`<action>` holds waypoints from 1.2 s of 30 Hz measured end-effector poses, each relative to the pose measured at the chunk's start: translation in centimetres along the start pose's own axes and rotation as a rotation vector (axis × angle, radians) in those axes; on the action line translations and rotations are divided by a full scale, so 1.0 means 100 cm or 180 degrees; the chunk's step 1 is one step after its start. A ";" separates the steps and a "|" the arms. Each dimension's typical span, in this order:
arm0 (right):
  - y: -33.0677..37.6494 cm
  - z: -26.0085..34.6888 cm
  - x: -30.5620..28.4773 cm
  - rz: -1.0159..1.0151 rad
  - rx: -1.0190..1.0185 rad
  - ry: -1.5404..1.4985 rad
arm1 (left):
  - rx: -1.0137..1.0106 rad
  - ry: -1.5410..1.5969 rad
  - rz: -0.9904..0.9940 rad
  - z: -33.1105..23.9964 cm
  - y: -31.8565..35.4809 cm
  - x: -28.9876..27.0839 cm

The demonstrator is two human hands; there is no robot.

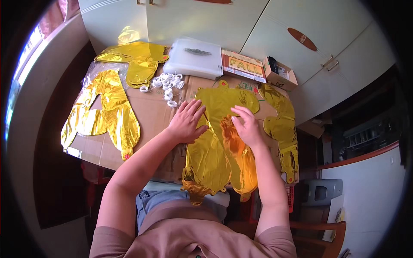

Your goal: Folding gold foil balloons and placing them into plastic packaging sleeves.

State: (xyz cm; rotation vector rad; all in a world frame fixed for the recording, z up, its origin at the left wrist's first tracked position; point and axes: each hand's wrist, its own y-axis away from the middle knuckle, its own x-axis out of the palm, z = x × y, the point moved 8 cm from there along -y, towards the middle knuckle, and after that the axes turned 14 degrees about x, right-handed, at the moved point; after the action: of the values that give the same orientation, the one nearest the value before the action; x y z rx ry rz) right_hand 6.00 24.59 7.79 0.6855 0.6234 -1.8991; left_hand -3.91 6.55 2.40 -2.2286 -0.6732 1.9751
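Flat gold foil balloons (208, 161) lie in front of me, layered over the table's near edge, with their lower tips hanging toward my lap. My left hand (188, 121) rests on their left side, fingers stretched out flat. Over the right side is my right hand (247, 127), its fingers loosely bent and the thumb apart, with nothing visible in it. Beneath it the foil is wrinkled and reflects orange. An A-shaped gold foil balloon (118, 114) lies to the left. Another gold foil balloon (287, 129) lies to the right.
Brown cardboard (148, 114) covers the table. More gold foil (142, 53) lies at the back left, near several white string coils (165, 81). A translucent plastic box (193, 64), a printed flat box (244, 65) and an open carton (286, 77) stand at the back, before pale cabinets (202, 19).
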 end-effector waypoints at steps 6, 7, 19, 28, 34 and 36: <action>0.100 0.049 0.028 0.0372 -0.0669 0.0523 | 0.0042 -0.0006 -0.0282 -0.006 0.001 -0.007; 0.115 0.061 0.037 0.0384 -0.0905 0.0650 | 0.0025 0.0014 -0.0259 -0.006 0.000 -0.007; 0.133 0.059 0.062 0.0359 -0.0977 0.1006 | 0.0819 0.0031 -0.1100 -0.036 0.013 -0.045; 0.117 0.043 0.038 0.0388 -0.0532 0.0459 | 0.0732 -0.0039 -0.0862 -0.041 0.018 -0.032; 0.035 -0.044 -0.044 -0.0140 0.1428 -0.0012 | 0.0728 -0.0102 -0.0771 -0.043 0.019 -0.035; -0.002 -0.075 -0.064 -0.0517 0.1581 0.0152 | 0.0734 -0.0114 -0.0726 -0.044 0.018 -0.034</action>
State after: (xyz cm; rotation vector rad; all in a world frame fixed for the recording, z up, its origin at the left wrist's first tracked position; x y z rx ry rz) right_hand 9.52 33.72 6.98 1.0202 0.2351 -2.2200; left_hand 0.55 4.59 5.64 -1.8983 -0.6351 1.8787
